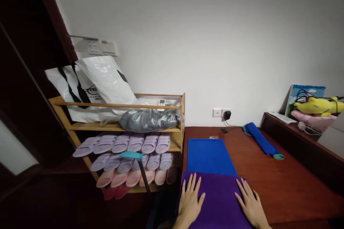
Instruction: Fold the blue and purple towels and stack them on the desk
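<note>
A purple cloth lies spread on the reddish-brown table, its far edge over the near part of a flat blue cloth. My left hand rests palm down on the purple cloth near its left edge, fingers spread. Toward the right edge of the same cloth, my right hand also lies flat with its fingers apart. Neither hand grips anything. Farther right on the table is a rolled blue cloth with green edging.
Left of the table stands a wooden shoe rack with slippers, white bags and a plastic-wrapped bundle. A black plug sits in the wall socket. On the right ledge are a yellow plush toy and cables.
</note>
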The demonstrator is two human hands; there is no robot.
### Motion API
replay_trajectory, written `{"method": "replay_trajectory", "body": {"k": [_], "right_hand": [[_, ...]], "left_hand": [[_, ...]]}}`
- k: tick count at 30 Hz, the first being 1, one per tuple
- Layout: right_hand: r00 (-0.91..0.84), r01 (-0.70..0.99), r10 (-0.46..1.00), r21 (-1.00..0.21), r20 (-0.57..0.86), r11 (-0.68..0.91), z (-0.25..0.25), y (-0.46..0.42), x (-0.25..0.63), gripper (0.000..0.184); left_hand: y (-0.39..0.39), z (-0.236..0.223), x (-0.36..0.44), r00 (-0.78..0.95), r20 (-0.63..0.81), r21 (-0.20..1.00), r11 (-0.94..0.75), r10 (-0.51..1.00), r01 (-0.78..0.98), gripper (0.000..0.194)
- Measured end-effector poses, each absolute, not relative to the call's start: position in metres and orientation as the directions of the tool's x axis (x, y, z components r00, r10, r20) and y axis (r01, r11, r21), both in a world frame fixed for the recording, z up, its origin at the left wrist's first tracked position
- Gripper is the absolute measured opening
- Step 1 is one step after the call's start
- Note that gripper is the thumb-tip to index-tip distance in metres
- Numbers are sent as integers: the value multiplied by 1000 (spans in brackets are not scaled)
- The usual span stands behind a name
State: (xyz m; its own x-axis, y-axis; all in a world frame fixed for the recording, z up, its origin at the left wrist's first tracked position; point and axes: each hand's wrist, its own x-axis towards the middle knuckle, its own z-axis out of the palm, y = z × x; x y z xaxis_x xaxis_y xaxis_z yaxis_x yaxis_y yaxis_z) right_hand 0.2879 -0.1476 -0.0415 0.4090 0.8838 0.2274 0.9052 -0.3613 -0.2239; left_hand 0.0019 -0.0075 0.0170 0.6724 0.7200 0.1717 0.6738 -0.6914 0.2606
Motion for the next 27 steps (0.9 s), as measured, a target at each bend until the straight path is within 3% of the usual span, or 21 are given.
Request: {"method": "replay_trajectory", "body": {"k": [4, 8, 13, 19, 24, 27], "right_hand": [[406, 903, 889, -247, 214, -353, -30, -158, 285, 60], [413, 881, 904, -298, 109, -367, -6, -153, 297, 54], [518, 827, 851, -300, 80, -475, 5, -135, 320, 44], [601, 756, 793, -388, 96, -526, 0, -126, 330, 33], [513, 759, 840, -550, 174, -350, 3, -134, 335, 23], [485, 736, 846, -626, 223, -257, 6, -139, 342, 30]], "left_hand": [[-25, 15, -3, 658, 159, 280, -672, 736, 685, 59], [-30, 19, -2, 627, 139, 328, -633, 766, 701, 60], [11, 38, -7, 496, 124, 397, -501, 859, 769, 50], [54, 44, -17, 549, 91, 423, -532, 831, 734, 52], [64, 37, -18, 539, 93, 473, -514, 837, 716, 22], [72, 35, -24, 516, 115, 517, -495, 849, 699, 6]]}}
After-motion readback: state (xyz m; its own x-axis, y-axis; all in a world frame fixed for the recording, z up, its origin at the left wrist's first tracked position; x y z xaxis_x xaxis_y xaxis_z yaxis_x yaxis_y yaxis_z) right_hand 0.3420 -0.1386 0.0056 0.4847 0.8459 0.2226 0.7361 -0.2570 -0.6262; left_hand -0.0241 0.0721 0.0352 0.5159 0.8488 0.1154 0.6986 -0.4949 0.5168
